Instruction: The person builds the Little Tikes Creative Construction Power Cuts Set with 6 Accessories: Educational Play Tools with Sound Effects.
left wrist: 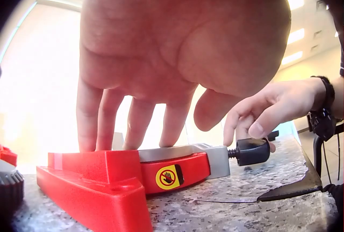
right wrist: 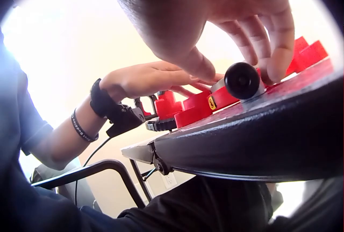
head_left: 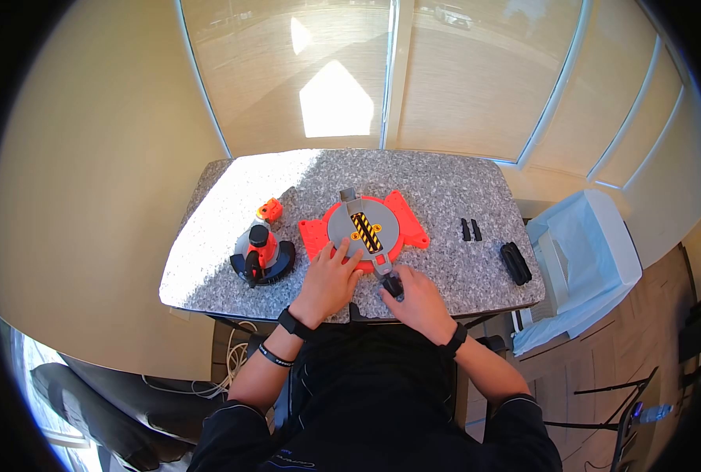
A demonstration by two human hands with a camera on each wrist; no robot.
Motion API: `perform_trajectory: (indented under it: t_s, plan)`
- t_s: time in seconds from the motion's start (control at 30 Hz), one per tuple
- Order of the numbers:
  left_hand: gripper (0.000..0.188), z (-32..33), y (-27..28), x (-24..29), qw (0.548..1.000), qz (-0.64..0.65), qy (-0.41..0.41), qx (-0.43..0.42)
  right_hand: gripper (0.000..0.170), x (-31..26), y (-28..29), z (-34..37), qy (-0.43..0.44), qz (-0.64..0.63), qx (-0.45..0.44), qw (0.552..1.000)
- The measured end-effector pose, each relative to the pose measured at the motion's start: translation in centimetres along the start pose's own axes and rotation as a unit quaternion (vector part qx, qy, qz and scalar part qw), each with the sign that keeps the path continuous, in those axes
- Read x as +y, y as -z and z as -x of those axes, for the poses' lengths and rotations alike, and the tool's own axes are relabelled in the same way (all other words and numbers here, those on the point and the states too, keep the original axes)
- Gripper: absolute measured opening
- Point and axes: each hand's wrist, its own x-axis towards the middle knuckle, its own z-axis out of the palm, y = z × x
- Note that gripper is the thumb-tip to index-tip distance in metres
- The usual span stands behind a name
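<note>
A round grey disc with a yellow-and-black striped insert sits on a red base [head_left: 313,234]. The left hand [head_left: 331,285] lies over the near-left side with fingers spread; in the left wrist view its fingertips rest on the grey top [left wrist: 207,148]. At the near end of the grey arm, a black knob [head_left: 393,285] on a threaded shaft has the right hand [head_left: 421,303] around it, thumb on one side and fingers on the other. The knob's round end [right wrist: 242,81] faces the right wrist camera. Part of the knob is covered in the head view.
A red-and-black saw-like tool [head_left: 264,253] stands at the left, with an orange piece [head_left: 270,209] behind it. To the right lie two small black strips [head_left: 471,230] and a black case [head_left: 515,263]. A lined bin [head_left: 582,267] stands beside the table.
</note>
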Motion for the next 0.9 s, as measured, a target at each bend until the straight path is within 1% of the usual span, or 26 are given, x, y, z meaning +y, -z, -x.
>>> perform_trajectory:
  t_s: [0.07,0.2,0.4,0.47,0.6,0.7,0.8,0.9]
  plan:
    - [0.042,0.0,0.0,0.0,1.000,0.001,0.000,0.000,0.042,-0.1,0.0,0.0,0.019,0.002,0.017,1.000]
    - [0.043,0.0,0.2,0.1,1.000,0.001,0.004,-0.003,0.044,0.2,-0.1,-0.1,0.018,0.008,0.005,1.000]
    - [0.044,0.0,0.1,0.1,1.000,0.003,0.008,-0.009,0.039,0.6,-0.7,-0.2,0.028,-0.005,0.032,0.999]
    - [0.044,0.0,0.1,0.0,1.000,0.004,0.008,-0.011,0.035,0.3,-0.4,-0.2,0.014,-0.011,0.022,1.000]
    - [0.045,0.1,0.2,0.0,1.000,0.003,0.009,-0.015,0.033,0.3,-0.5,-0.1,-0.004,-0.001,0.017,1.000]
    - [0.045,0.1,0.2,0.1,1.000,0.003,0.010,-0.017,0.034,0.4,-0.4,0.0,-0.013,0.005,0.009,1.000]
    - [0.045,0.0,0.2,0.1,1.000,0.004,0.011,-0.019,0.039,-0.3,0.2,-0.1,0.008,0.006,0.006,1.000]
    - [0.045,0.0,0.1,0.0,1.000,0.004,0.012,-0.017,0.043,-0.3,0.2,-0.2,0.023,0.008,0.022,0.999]
